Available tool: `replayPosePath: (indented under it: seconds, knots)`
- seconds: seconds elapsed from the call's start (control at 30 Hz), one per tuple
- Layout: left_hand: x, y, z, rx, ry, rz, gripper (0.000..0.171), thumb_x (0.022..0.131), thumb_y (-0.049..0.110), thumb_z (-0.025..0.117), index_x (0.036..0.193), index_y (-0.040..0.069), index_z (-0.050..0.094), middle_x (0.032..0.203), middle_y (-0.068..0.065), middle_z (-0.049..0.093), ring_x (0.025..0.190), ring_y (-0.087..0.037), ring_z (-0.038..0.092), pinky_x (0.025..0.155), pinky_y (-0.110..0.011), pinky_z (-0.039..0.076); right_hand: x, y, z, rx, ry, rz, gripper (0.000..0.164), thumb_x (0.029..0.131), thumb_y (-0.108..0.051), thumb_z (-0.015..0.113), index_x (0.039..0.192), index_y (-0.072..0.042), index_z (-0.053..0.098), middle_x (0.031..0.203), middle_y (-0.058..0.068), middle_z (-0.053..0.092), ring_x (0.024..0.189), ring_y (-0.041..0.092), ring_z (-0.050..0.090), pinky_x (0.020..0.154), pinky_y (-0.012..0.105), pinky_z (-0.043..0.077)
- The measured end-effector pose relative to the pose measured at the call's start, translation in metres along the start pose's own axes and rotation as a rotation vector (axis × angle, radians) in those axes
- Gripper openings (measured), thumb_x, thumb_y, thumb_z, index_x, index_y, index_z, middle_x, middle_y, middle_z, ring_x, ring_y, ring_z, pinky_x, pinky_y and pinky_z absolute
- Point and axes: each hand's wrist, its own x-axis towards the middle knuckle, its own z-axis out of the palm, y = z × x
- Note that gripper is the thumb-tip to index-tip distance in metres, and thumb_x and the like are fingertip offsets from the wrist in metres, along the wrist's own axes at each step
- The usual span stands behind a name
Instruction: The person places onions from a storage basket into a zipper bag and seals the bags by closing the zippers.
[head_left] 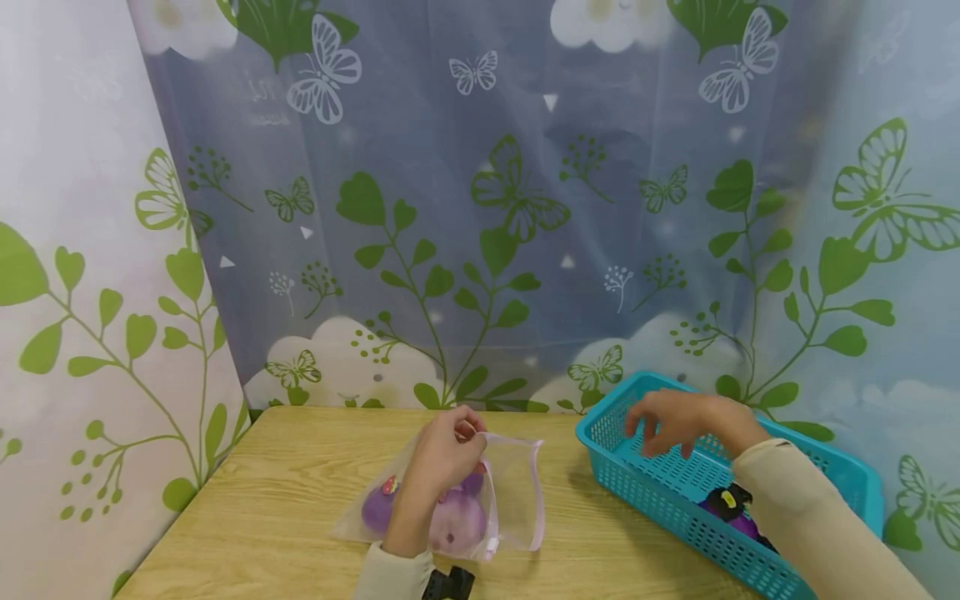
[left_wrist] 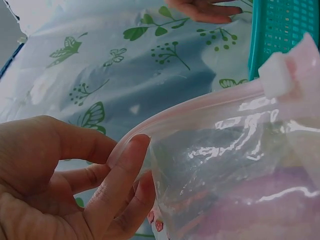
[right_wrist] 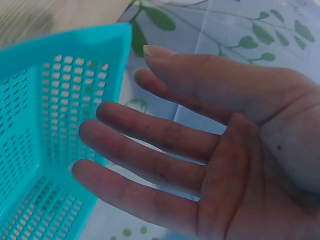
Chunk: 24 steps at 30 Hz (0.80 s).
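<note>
My left hand [head_left: 442, 458] pinches the pink zip edge of a clear slider bag [head_left: 517, 492] between thumb and fingers. In the left wrist view the bag's white slider [left_wrist: 276, 76] sits toward the far end of that edge. Inside the bag are purple, rounded, soft-looking items [head_left: 459, 525]; my left forearm covers part of them. Over the far end of a turquoise perforated basket [head_left: 637, 492] hangs my right hand [head_left: 675, 419], its fingers loosely bent and holding nothing. A black and purple item [head_left: 731, 504] with a yellow spot lies in the basket, partly hidden by my right sleeve.
The bag and the basket stand on a light wood-grain table [head_left: 285, 483], the basket at its right side. Printed curtains [head_left: 465, 250] with leaves and butterflies hang close behind the table and at both sides.
</note>
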Motion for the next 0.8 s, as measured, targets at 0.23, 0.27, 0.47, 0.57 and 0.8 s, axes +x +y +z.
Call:
replayPosePath:
  seconds: [0.23,0.27,0.47,0.57,0.8]
  knots:
    - [0.0,0.0,0.0,0.0,0.004,0.009,0.007,0.09,0.006,0.062,0.095,0.004,0.067,0.093,-0.013,0.067,0.061,-0.023,0.072,0.056,-0.028,0.056,-0.003,0.018,-0.001,0.061,-0.038,0.088,0.03,0.094,-0.01,0.072,0.124,-0.011,0.065,0.105,0.005,0.069,0.09,0.015,0.066,0.069,0.039,0.064]
    - [0.0,0.0,0.0,0.0,0.004,0.009,0.007,0.09,0.006,0.062,0.095,0.004,0.067,0.093,-0.013,0.067,0.06,-0.023,0.072,0.056,-0.028,0.056,-0.004,0.021,-0.001,0.072,-0.043,0.092,0.031,0.095,-0.009,0.071,0.124,-0.01,0.065,0.104,0.006,0.069,0.09,0.017,0.066,0.069,0.04,0.064]
    - [0.0,0.0,0.0,-0.001,0.0,0.006,0.007,0.09,0.006,0.062,0.095,0.004,0.067,0.091,-0.012,0.067,0.06,-0.022,0.071,0.057,-0.027,0.055,-0.006,0.038,0.003,0.113,-0.07,0.112,0.034,0.093,-0.008,0.071,0.126,-0.009,0.064,0.103,0.006,0.069,0.09,0.018,0.066,0.071,0.044,0.065]
    - [0.001,-0.001,0.0,0.0,-0.003,0.005,0.008,0.09,0.007,0.061,0.095,0.004,0.067,0.091,-0.011,0.067,0.059,-0.02,0.071,0.057,-0.027,0.055,-0.006,0.047,0.007,0.127,-0.073,0.138,0.034,0.092,-0.006,0.072,0.124,-0.01,0.065,0.101,0.007,0.069,0.088,0.019,0.065,0.071,0.045,0.064]
    - [0.001,-0.001,0.0,0.011,0.001,0.007,0.009,0.089,0.007,0.061,0.095,0.004,0.067,0.092,-0.011,0.068,0.059,-0.02,0.07,0.057,-0.027,0.053,-0.005,0.069,0.021,0.172,-0.089,0.206,0.037,0.087,0.004,0.07,0.12,-0.012,0.068,0.105,0.009,0.072,0.092,0.022,0.069,0.074,0.047,0.064]
